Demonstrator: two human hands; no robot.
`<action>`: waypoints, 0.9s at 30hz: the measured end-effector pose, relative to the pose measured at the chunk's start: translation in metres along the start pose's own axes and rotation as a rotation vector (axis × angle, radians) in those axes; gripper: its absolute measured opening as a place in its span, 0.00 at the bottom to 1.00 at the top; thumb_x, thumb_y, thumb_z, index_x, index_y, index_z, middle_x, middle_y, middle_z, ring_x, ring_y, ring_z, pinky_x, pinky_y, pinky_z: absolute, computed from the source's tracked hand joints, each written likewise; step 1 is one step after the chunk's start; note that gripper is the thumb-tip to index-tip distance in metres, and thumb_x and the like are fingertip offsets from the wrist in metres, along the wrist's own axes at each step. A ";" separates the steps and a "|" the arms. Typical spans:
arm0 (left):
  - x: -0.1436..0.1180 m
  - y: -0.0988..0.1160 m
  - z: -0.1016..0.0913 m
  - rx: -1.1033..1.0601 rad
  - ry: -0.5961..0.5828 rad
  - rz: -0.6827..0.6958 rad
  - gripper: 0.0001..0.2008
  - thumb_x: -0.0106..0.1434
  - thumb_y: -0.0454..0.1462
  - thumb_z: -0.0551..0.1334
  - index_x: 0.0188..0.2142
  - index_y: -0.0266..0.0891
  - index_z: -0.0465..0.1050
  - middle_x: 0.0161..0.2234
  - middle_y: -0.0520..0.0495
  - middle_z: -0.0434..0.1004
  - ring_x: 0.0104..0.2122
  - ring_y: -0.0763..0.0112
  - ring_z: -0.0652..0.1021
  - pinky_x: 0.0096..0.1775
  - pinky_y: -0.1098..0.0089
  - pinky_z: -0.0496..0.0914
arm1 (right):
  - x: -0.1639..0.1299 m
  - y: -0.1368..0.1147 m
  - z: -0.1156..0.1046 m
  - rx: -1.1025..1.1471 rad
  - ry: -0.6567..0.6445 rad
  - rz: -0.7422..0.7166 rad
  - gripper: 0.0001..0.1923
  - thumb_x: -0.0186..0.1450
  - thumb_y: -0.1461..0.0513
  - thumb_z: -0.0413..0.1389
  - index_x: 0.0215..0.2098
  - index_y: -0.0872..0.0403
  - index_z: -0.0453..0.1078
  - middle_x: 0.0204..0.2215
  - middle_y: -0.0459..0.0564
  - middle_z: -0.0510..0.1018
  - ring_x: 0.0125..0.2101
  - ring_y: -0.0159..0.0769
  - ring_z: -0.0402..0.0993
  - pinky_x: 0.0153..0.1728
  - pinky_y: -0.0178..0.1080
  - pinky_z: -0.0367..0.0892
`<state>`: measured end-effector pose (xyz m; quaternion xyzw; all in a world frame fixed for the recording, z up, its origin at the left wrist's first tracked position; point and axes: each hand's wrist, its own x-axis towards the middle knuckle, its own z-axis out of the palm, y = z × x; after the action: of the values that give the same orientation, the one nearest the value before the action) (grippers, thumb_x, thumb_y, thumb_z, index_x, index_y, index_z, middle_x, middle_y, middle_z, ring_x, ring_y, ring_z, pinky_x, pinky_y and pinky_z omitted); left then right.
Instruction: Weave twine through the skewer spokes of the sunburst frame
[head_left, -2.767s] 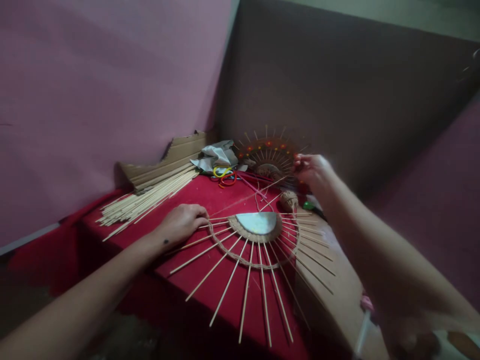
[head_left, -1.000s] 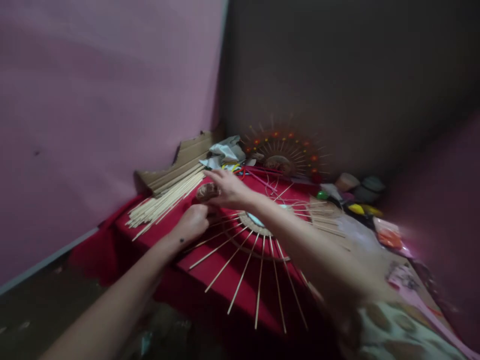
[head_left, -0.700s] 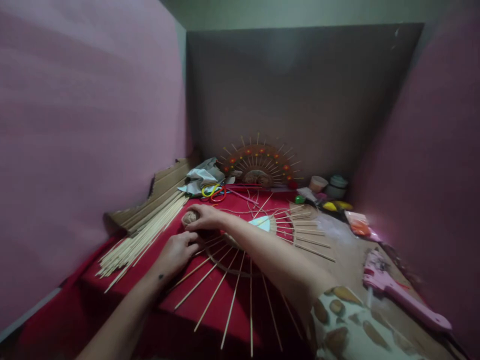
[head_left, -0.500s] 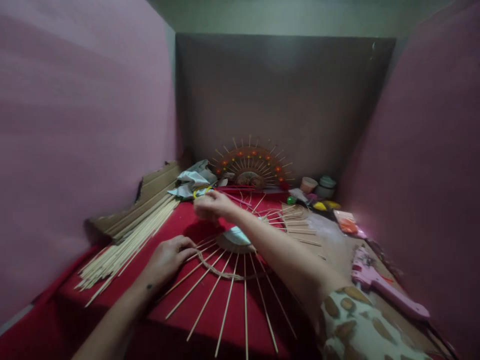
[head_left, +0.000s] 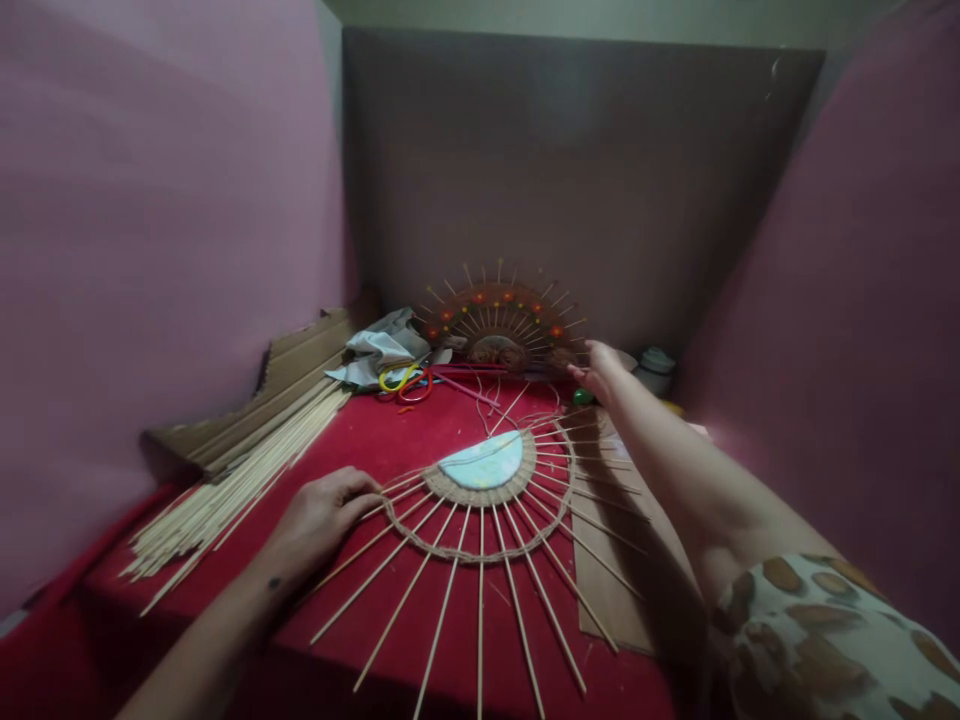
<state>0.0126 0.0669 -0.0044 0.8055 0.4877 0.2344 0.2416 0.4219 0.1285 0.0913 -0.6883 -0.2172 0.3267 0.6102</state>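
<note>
My left hand (head_left: 336, 508) pinches the left end of a twine ring (head_left: 480, 557), where it meets the outer sticks. This ring is woven through thin wooden sticks (head_left: 448, 610) that fan out from a half-round centre. Pale blue-green material (head_left: 486, 462) covers the centre, with a tan woven band (head_left: 480, 497) around it. A loose strand of twine crosses the centre. My right hand (head_left: 602, 370) is stretched out at the back right, fingers apart, near a finished-looking fan (head_left: 495, 305) with orange flowers. I make out nothing in its fingers.
Many loose sticks (head_left: 247, 480) lie on the red cloth (head_left: 390, 440) at left, beside cardboard (head_left: 292, 365). Scissors with yellow and red handles (head_left: 414, 383) and crumpled grey material (head_left: 382, 350) sit behind. A brown board (head_left: 600, 580) and lidded container (head_left: 657, 365) are at right.
My right hand has swung from beside the scissors to the back right, uncovering the centre and scissors. My left hand keeps its pinch on the ring's left end. The view has shifted slightly.
</note>
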 end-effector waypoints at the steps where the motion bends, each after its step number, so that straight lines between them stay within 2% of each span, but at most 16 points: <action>1: 0.000 0.001 0.000 -0.005 -0.001 -0.001 0.17 0.57 0.51 0.57 0.30 0.42 0.76 0.33 0.49 0.78 0.36 0.64 0.76 0.40 0.69 0.66 | 0.000 0.002 0.000 -0.037 0.009 0.003 0.18 0.68 0.56 0.51 0.53 0.54 0.64 0.48 0.52 0.72 0.43 0.37 0.72 0.41 0.44 0.71; 3: 0.000 0.002 -0.001 -0.006 -0.001 -0.003 0.17 0.57 0.51 0.57 0.30 0.42 0.76 0.33 0.49 0.78 0.36 0.64 0.76 0.40 0.69 0.66 | -0.003 0.007 0.004 -0.131 -0.006 0.003 0.19 0.66 0.56 0.54 0.53 0.56 0.65 0.50 0.54 0.71 0.45 0.40 0.71 0.44 0.48 0.70; 6: -0.001 0.004 -0.001 0.003 0.006 0.001 0.18 0.57 0.52 0.57 0.30 0.42 0.76 0.33 0.49 0.78 0.36 0.64 0.76 0.40 0.69 0.66 | -0.013 0.020 0.014 -0.301 -0.081 -0.034 0.19 0.67 0.56 0.54 0.53 0.56 0.65 0.50 0.54 0.71 0.45 0.39 0.71 0.44 0.48 0.70; 8: -0.002 0.004 -0.002 0.003 0.011 -0.003 0.18 0.57 0.52 0.58 0.30 0.42 0.77 0.33 0.48 0.78 0.36 0.64 0.76 0.40 0.69 0.66 | -0.022 0.029 0.022 -0.421 -0.157 -0.102 0.19 0.67 0.56 0.54 0.53 0.56 0.65 0.50 0.54 0.70 0.45 0.40 0.71 0.44 0.48 0.70; 10: -0.003 0.005 -0.002 -0.001 0.015 -0.007 0.17 0.56 0.51 0.58 0.31 0.42 0.77 0.33 0.49 0.79 0.36 0.64 0.76 0.41 0.69 0.66 | -0.033 0.035 0.029 -0.539 -0.249 -0.203 0.17 0.66 0.58 0.55 0.51 0.58 0.67 0.47 0.55 0.73 0.43 0.39 0.72 0.43 0.44 0.70; 14: -0.003 0.006 -0.001 -0.018 0.017 -0.005 0.16 0.56 0.50 0.58 0.31 0.41 0.77 0.34 0.49 0.79 0.36 0.65 0.76 0.41 0.70 0.67 | -0.051 0.036 0.034 -0.775 -0.449 -0.418 0.07 0.54 0.69 0.61 0.32 0.57 0.77 0.27 0.48 0.78 0.33 0.33 0.72 0.35 0.32 0.65; 18: -0.003 0.004 0.000 -0.014 0.031 0.005 0.16 0.56 0.50 0.58 0.31 0.41 0.77 0.33 0.49 0.78 0.36 0.65 0.76 0.40 0.70 0.66 | -0.057 0.033 0.026 -1.010 -0.559 -0.509 0.08 0.45 0.71 0.64 0.15 0.55 0.72 0.14 0.44 0.71 0.25 0.32 0.68 0.29 0.32 0.60; 22: -0.002 0.000 0.002 -0.012 0.039 0.031 0.16 0.57 0.50 0.58 0.31 0.42 0.77 0.33 0.49 0.78 0.36 0.65 0.76 0.40 0.69 0.66 | -0.056 0.038 0.015 -1.119 -0.543 -0.578 0.11 0.45 0.73 0.62 0.12 0.55 0.68 0.12 0.42 0.67 0.22 0.29 0.64 0.26 0.32 0.56; 27: 0.000 -0.001 0.003 -0.009 0.044 0.032 0.16 0.56 0.50 0.59 0.30 0.42 0.77 0.33 0.49 0.78 0.35 0.65 0.76 0.39 0.69 0.66 | -0.046 0.035 -0.003 -1.078 -0.375 -0.665 0.09 0.53 0.73 0.54 0.20 0.56 0.71 0.15 0.43 0.69 0.21 0.28 0.64 0.25 0.31 0.55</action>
<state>0.0135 0.0667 -0.0070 0.8069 0.4788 0.2580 0.2304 0.3884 0.0884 0.0660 -0.7251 -0.6538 0.0806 0.2005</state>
